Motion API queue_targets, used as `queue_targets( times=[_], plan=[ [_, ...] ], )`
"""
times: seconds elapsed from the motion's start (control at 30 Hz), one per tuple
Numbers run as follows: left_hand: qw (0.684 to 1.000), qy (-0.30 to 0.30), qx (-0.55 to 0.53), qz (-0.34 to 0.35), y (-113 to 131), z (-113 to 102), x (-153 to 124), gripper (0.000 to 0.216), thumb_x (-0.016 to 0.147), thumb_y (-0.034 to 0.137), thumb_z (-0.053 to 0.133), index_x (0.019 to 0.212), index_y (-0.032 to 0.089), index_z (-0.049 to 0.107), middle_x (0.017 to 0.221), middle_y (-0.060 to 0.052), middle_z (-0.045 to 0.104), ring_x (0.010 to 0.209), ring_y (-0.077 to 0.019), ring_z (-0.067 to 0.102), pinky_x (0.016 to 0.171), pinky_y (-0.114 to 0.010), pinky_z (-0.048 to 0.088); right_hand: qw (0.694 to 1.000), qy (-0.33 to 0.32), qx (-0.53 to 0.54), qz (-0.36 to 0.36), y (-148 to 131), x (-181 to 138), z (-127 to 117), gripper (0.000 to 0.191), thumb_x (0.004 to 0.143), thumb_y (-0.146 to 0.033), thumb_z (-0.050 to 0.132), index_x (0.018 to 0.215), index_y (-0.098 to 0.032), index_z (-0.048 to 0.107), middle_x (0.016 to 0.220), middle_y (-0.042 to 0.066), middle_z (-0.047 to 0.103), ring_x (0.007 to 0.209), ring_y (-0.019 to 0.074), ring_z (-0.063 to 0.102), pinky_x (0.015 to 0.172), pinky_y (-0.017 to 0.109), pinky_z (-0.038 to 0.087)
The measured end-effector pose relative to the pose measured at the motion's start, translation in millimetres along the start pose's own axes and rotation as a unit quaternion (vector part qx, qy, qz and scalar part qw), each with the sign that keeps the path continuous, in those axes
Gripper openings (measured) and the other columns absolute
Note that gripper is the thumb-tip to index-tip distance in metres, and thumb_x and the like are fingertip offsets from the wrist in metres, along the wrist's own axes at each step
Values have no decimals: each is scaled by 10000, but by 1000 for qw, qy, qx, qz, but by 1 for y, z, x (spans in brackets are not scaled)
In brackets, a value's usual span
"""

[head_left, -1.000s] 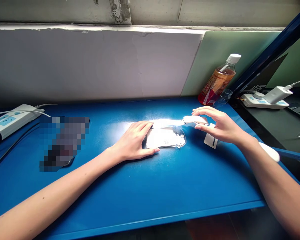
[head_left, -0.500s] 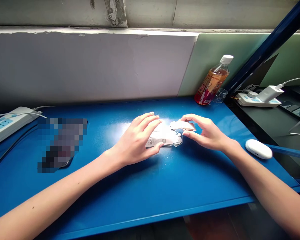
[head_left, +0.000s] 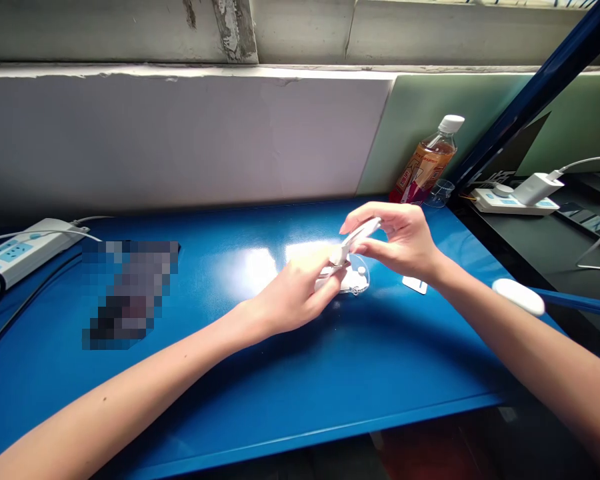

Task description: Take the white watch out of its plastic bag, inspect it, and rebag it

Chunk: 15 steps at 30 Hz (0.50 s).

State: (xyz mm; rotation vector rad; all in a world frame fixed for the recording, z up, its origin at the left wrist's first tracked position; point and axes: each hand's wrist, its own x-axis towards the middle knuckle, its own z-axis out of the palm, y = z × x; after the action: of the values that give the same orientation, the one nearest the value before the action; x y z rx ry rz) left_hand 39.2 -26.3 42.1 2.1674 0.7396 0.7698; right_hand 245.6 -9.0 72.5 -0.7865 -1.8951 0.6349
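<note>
L hand point(head_left: 297, 292) & R hand point(head_left: 405, 239) each pinch a white strip point(head_left: 361, 233) btwn thumb & fingers, approx 3 o'clock of ctr, over clear pouch point(head_left: 364, 277) on blue table point(head_left: 300, 407). White card point(head_left: 415, 285) at 4 o'clock of strip; bottle point(head_left: 427, 165), 1:30.

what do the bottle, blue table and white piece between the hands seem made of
Bottle: likely clear, glossy plastic, as reddish liquid shows through. Blue table: perhaps painted metal, given its smooth sheen and glare. White piece: possibly smooth plastic from its pale, even surface, but its small size leaves that open.
</note>
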Motion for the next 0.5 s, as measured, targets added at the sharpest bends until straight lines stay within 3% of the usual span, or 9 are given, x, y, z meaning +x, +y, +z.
queue_targets(
  times=[0.1,0.23,0.3,0.4,0.5],
  plan=[
    [968,-13,-239,-75,8,4,1,262,1037,297,432,1113,140,627,1039,-111,735,919,-203,715,838,-323,551,996,17,76,48,-4,17,11,349,839,-506,732,724,-177,721,678,13,672,615,147,599,562,268,464],
    [862,-68,-480,-146,9,7,4,344,1012,411,539,1172,115,607,983,-143,750,891,-236,744,810,-352,581,969,-42,210,125,0,31,28,448,865,-610,652,768,-187,762,694,14,671,650,144,610,613,262,488],
    [814,-78,-551,-166,6,8,4,352,982,411,600,1146,101,638,997,-156,752,899,-247,749,812,-355,588,936,-83,298,168,3,33,36,442,895,-608,616,844,-202,782,874,36,735,812,166,668,741,272,529],
    [778,-87,-595,-185,2,10,4,349,962,397,634,1051,65,694,1015,-176,751,895,-244,749,805,-336,593,869,-118,418,236,6,32,44,418,976,-546,526,983,-208,773,1163,62,742,1063,198,679,908,308,535],
    [763,-89,-607,-206,-1,11,3,361,963,405,626,1042,62,708,999,-183,757,888,-246,749,825,-349,588,804,-121,503,293,6,31,48,463,1052,-469,368,1074,-190,736,1138,79,762,1061,202,707,951,355,542]
  ],
)
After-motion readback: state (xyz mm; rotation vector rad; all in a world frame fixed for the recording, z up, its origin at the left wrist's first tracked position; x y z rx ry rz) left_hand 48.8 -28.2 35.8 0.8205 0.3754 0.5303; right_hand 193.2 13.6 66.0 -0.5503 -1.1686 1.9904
